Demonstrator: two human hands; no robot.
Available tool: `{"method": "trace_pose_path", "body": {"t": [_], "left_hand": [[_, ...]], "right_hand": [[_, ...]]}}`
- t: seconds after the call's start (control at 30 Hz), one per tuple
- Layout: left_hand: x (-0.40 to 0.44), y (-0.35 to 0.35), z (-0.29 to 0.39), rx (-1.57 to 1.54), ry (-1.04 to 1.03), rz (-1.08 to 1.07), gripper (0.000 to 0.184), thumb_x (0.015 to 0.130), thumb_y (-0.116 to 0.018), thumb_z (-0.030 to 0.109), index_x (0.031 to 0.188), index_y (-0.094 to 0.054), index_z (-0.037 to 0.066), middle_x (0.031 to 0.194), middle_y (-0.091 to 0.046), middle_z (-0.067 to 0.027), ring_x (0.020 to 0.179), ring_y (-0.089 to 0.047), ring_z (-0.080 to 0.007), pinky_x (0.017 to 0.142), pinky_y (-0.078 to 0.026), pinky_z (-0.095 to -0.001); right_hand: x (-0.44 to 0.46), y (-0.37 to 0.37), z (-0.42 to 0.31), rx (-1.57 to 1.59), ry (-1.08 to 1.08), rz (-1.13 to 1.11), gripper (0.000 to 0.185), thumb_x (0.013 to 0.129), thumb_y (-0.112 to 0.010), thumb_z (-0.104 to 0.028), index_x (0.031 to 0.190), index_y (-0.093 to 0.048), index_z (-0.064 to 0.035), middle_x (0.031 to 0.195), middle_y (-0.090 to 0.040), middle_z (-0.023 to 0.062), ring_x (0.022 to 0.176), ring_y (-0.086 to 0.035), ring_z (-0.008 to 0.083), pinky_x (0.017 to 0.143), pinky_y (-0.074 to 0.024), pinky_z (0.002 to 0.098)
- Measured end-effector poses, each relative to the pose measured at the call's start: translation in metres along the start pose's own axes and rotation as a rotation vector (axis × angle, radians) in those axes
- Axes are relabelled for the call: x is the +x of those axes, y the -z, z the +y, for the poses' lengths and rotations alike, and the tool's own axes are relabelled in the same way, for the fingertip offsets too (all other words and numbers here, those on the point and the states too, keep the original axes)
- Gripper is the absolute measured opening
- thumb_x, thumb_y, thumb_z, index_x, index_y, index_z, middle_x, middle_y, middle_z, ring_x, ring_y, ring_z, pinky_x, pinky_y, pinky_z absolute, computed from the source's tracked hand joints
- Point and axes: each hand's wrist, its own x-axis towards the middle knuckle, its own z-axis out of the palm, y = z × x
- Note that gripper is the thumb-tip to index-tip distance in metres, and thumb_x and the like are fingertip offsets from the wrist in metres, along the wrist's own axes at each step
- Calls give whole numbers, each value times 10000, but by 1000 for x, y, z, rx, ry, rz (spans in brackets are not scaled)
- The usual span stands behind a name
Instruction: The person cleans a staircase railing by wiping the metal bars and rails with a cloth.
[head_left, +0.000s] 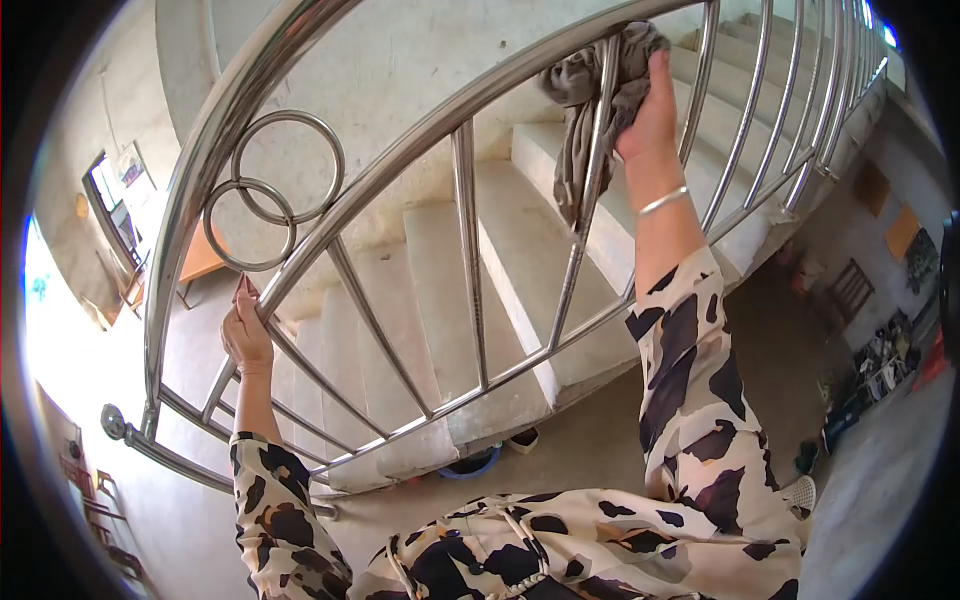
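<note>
My right hand (652, 115) presses a crumpled grey-brown cloth (590, 115) around an upright bar of the metal stair railing (465, 95), just under its curved upper rail. Part of the cloth hangs down along the bar. A silver bangle (664, 199) circles my right wrist. At the lower left, my left hand (247, 335) is closed on the railing, below two interlocked metal rings (290, 165). Its fingers are bent round the sloping rail, and the fingertips are partly hidden.
Pale concrete stairs (430, 250) rise to the right behind the railing. A blue basin (470, 464) sits on the floor under the stairs. An orange-brown table (202, 252) stands at the left, wooden chairs (105, 500) at the lower left. Assorted items (885, 360) lie along the right wall.
</note>
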Motion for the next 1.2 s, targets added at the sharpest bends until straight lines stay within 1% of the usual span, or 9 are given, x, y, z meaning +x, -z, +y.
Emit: {"method": "trace_pose_path", "body": {"t": [0.1,0.23,0.3,0.6,0.77,0.83,0.9,1.0,1.2], "left_hand": [[-1,1,3,-78,30,-14,513,905,-386,351,544,-490,1,455,-396,-81,437,-364,-167,468,-296,-341],[0,8,13,-67,8,-20,499,905,-394,336,560,-494,-10,461,-388,-73,452,-360,-163,470,-291,-333],[0,10,10,-15,41,-61,447,895,-387,317,693,-598,-20,554,-508,-181,545,-506,-304,558,-372,-374],[1,7,11,6,64,-43,485,886,-389,372,715,-610,-25,548,-514,-164,539,-506,-260,560,-372,-356],[2,9,12,-5,72,-136,490,884,-400,377,708,-605,-32,525,-494,-133,515,-473,-220,541,-365,-333],[3,8,10,-36,30,-74,481,886,-400,364,700,-599,-32,523,-488,-135,514,-471,-221,538,-361,-334],[3,11,10,-25,37,-94,479,887,-399,359,696,-596,-34,528,-494,-137,515,-473,-223,539,-363,-336],[7,8,10,-32,54,-109,476,889,-397,348,688,-590,-38,537,-506,-143,518,-478,-229,539,-367,-340],[5,10,12,7,20,-103,470,890,-389,350,687,-593,-22,538,-509,-130,508,-464,-238,531,-355,-352]], "right_hand": [[4,12,8,-177,14,-35,353,834,-555,-326,1054,-550,-50,1024,-595,117,881,-600,240,777,-497,377],[-42,37,27,-356,156,86,334,795,-602,-108,1101,-481,-49,960,-586,86,839,-602,223,726,-508,315],[-86,53,45,-371,163,278,436,747,-609,19,1140,-433,-50,925,-575,60,819,-587,196,701,-504,303],[-264,159,101,-670,-160,562,481,727,-650,5,1163,-448,-5,957,-551,42,824,-517,118,751,-432,249],[-175,52,46,-519,191,301,552,643,-674,62,1146,-449,30,1013,-547,56,906,-537,142,799,-441,254],[-149,40,37,-704,215,207,547,613,-676,65,1124,-491,-1,1073,-523,95,962,-529,191,832,-436,298],[-137,35,42,-1413,680,-152,463,591,-658,67,1033,-584,-48,1194,-447,174,1060,-486,279,877,-416,347],[-179,59,72,-1747,701,-188,350,594,-632,62,913,-651,-82,1284,-346,229,1139,-419,338,911,-393,384],[-285,141,109,-1746,276,-138,201,650,-597,46,823,-648,-42,1215,-389,272,1060,-436,414,874,-408,404]]}}
